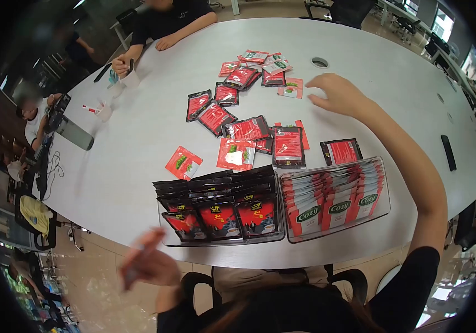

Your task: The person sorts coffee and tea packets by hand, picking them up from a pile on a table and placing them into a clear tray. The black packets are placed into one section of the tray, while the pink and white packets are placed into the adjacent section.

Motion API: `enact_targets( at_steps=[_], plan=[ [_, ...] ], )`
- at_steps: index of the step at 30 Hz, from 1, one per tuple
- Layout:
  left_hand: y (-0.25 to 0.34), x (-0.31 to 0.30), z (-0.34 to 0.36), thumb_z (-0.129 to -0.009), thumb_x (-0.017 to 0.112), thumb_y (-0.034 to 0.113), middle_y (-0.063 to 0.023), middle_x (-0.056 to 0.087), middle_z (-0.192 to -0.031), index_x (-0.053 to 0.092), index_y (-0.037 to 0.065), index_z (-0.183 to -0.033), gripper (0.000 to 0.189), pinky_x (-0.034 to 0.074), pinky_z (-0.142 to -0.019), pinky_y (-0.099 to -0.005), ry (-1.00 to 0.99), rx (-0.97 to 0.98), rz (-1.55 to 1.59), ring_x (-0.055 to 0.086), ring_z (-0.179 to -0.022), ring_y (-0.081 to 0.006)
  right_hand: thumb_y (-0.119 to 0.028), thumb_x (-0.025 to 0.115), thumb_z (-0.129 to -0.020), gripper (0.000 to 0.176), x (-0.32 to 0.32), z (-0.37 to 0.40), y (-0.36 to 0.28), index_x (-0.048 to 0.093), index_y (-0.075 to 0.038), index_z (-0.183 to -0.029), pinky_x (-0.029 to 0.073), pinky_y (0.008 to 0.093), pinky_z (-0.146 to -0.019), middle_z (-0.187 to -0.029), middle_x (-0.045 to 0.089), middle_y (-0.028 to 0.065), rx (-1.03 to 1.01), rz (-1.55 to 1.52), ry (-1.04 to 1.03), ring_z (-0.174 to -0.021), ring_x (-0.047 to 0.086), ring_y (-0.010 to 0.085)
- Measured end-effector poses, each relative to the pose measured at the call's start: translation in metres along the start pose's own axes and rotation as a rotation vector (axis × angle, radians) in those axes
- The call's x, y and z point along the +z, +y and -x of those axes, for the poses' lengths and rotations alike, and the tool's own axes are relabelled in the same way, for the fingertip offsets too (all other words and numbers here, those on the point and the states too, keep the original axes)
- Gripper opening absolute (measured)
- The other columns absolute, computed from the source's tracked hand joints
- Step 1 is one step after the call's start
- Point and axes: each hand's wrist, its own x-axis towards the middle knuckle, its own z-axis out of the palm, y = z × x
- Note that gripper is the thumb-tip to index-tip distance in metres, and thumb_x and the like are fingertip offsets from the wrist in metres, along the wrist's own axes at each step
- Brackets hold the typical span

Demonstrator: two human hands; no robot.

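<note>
My right hand (336, 95) reaches over the far right of the table, fingers apart with nothing visible in them. It is just right of a red and white tea sachet (291, 88). My left hand (148, 262), smeared by motion, hovers at the near left edge, by the clear tray of black and red G7 coffee sachets (217, 221). Beside that tray stands a clear tray of red and white Cozy tea sachets (338, 207) in rows. Loose coffee sachets (247, 128) and tea sachets (183, 162) lie mixed behind both trays.
Across the white table (143, 139) sits a person (174, 22) with a hand by a white cup (130, 79). A grey bottle (75, 133) and a pen cup (103, 112) stand at left. A cable hole (319, 62) and a black object (448, 152) are at right.
</note>
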Motion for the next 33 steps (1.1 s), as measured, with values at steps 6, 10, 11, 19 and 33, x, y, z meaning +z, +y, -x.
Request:
enact_targets(
  at_steps=[6,10,11,19,33],
  plan=[
    [0.043,0.061,0.044,-0.101,0.044,0.025,-0.0248,0.068,-0.099,0.056,0.0,-0.115,0.03,0.059,-0.068,-0.0435,-0.661,-0.168,0.327,0.07,-0.086,-0.0349,-0.033,0.065,-0.074,0.044,0.048,-0.068,0.016,0.063,0.0,-0.104,0.049,0.0431,-0.083,-0.102,0.063,0.023,0.2,0.082,-0.46,-0.092,0.063,0.0351],
    [0.037,0.077,0.04,-0.086,0.063,0.008,-0.0227,0.067,-0.107,0.057,-0.001,-0.115,0.03,0.059,-0.067,-0.0326,-0.748,-0.082,0.339,0.07,-0.094,-0.0337,-0.027,0.062,-0.076,0.032,0.043,-0.076,0.011,0.064,-0.001,-0.095,0.05,0.0436,-0.078,-0.102,0.063,0.0219,0.113,0.234,-0.513,-0.091,0.063,0.0363],
    [0.034,0.079,0.048,-0.086,0.063,0.009,-0.0234,0.067,-0.108,0.057,-0.001,-0.115,0.031,0.059,-0.067,-0.032,-0.67,-0.133,0.387,0.07,-0.093,-0.0337,-0.025,0.061,-0.077,0.029,0.046,-0.075,0.012,0.065,-0.002,-0.093,0.05,0.0437,-0.077,-0.099,0.064,0.0211,0.054,0.284,-0.457,-0.09,0.063,0.0359],
    [0.033,0.082,0.052,-0.093,0.059,0.012,-0.0231,0.069,-0.1,0.058,-0.002,-0.114,0.026,0.059,-0.066,-0.0324,-0.512,-0.195,0.397,0.071,-0.088,-0.0316,-0.021,0.062,-0.08,0.024,0.019,-0.063,0.003,0.069,0.002,-0.085,0.054,0.0387,-0.068,-0.086,0.069,0.0168,0.145,-0.031,-0.277,-0.071,0.067,0.0283],
    [0.033,0.079,0.063,-0.097,0.052,0.007,-0.0227,0.07,-0.094,0.056,-0.008,-0.11,0.02,0.058,-0.07,-0.0357,-0.296,-0.279,0.485,0.072,-0.079,-0.03,-0.018,0.064,-0.089,0.024,-0.097,0.09,-0.121,0.066,0.0,-0.105,0.048,0.0275,-0.069,-0.092,0.068,0.0053,0.2,-0.639,0.12,-0.078,0.059,0.0114]
  ],
)
